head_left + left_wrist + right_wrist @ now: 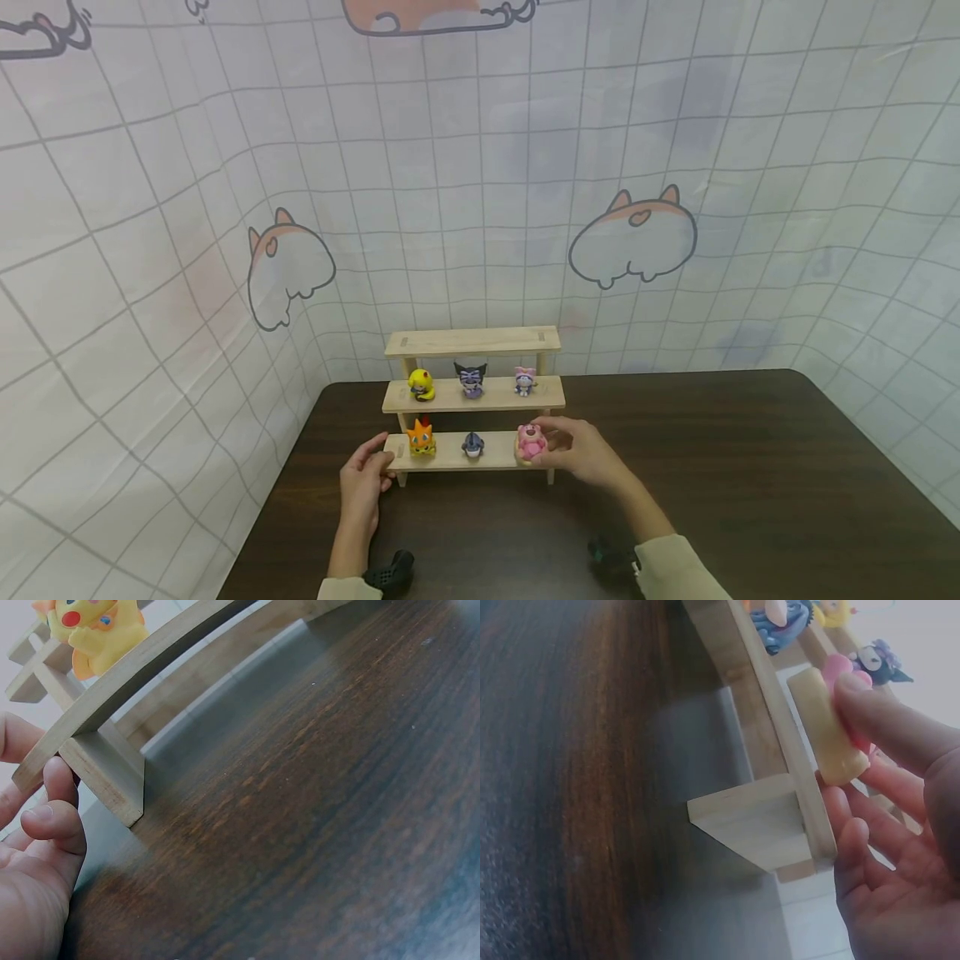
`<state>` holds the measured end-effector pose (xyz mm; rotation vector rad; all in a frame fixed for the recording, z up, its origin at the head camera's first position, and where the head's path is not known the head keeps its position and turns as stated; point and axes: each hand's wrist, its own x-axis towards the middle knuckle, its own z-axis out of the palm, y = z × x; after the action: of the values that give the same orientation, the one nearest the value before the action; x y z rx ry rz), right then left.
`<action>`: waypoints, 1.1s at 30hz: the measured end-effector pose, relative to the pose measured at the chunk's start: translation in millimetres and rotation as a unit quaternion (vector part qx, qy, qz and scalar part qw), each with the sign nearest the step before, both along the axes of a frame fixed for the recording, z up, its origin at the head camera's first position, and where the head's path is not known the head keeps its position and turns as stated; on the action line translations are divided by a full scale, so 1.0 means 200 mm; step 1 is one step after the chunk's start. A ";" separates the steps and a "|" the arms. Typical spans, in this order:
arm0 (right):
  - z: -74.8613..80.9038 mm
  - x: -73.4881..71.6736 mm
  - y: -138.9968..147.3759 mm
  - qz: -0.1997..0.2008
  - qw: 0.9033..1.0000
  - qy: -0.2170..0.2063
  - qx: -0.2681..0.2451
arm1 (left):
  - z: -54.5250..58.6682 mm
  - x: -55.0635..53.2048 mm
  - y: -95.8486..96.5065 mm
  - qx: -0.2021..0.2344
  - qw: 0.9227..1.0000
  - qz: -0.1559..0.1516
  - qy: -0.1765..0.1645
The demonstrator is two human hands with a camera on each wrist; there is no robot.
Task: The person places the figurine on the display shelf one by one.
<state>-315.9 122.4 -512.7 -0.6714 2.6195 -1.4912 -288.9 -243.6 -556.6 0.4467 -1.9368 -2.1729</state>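
A three-tier wooden display shelf (472,340) stands on the dark table. My left hand (363,482) grips the left end of its bottom tier, and the left wrist view shows the fingers curled about the board's end (34,769). My right hand (585,452) pinches a pink bear figurine (532,442) at the right end of that tier. In the right wrist view the thumb presses on the figurine above its cream base (826,727); whether the base touches the board I cannot tell. An orange-and-yellow figurine (422,439) and a small blue-grey one (472,445) share the tier.
On the middle tier stand a yellow figurine (422,385), a dark-eared purple one (471,381) and a pink-and-white one (524,381). Behind the dark wood table (712,467) hangs a white gridded cloth (480,183) with cartoon animals.
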 end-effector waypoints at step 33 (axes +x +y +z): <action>-0.01 0.02 -0.04 -0.064 0.998 0.002 0.018 | 0.00 0.00 0.01 0.001 1.000 0.002 0.000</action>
<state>-312.6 114.6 -514.3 -0.5124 2.7341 -1.4708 -289.6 -242.4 -557.2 0.4514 -1.9321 -2.1728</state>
